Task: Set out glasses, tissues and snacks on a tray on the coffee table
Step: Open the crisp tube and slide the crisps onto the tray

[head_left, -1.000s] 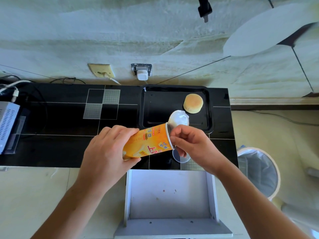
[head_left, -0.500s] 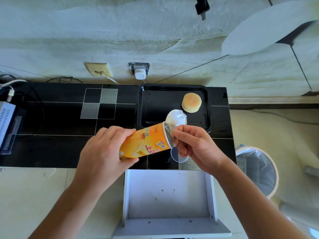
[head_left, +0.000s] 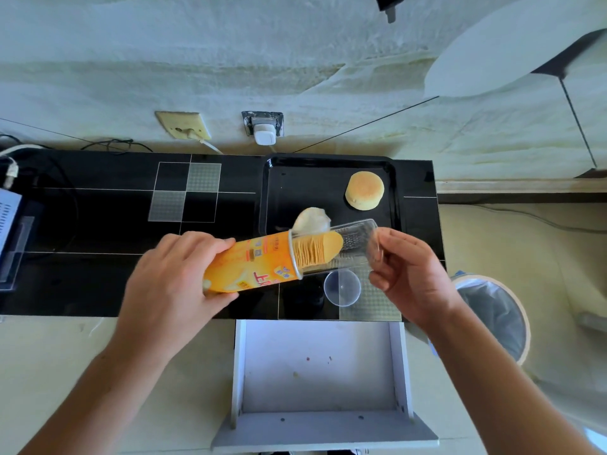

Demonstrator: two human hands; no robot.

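Note:
My left hand [head_left: 170,284] grips an orange crisp can [head_left: 253,264], tilted with its mouth to the right. A clear plastic inner tray [head_left: 353,246] sticks out of the can with a stack of crisps [head_left: 317,249] on it. My right hand [head_left: 410,274] pinches the tray's far end. The peeled foil seal [head_left: 311,221] stands up at the can's rim. Behind lies the black tray [head_left: 276,205] on the black coffee table [head_left: 98,231], with a round bun [head_left: 364,190] in its far right corner. The clear can lid [head_left: 342,287] lies on the table below the can.
An open white drawer [head_left: 318,372] juts out below the table's front edge. A lined waste bin [head_left: 496,316] stands on the floor at the right. A white device [head_left: 8,221] and cables sit at the table's left end. Wall sockets [head_left: 262,128] are behind.
My right hand has moved right, drawing the clear inner tray and the crisps out of the can. The clear lid, earlier under that hand, now shows on the table.

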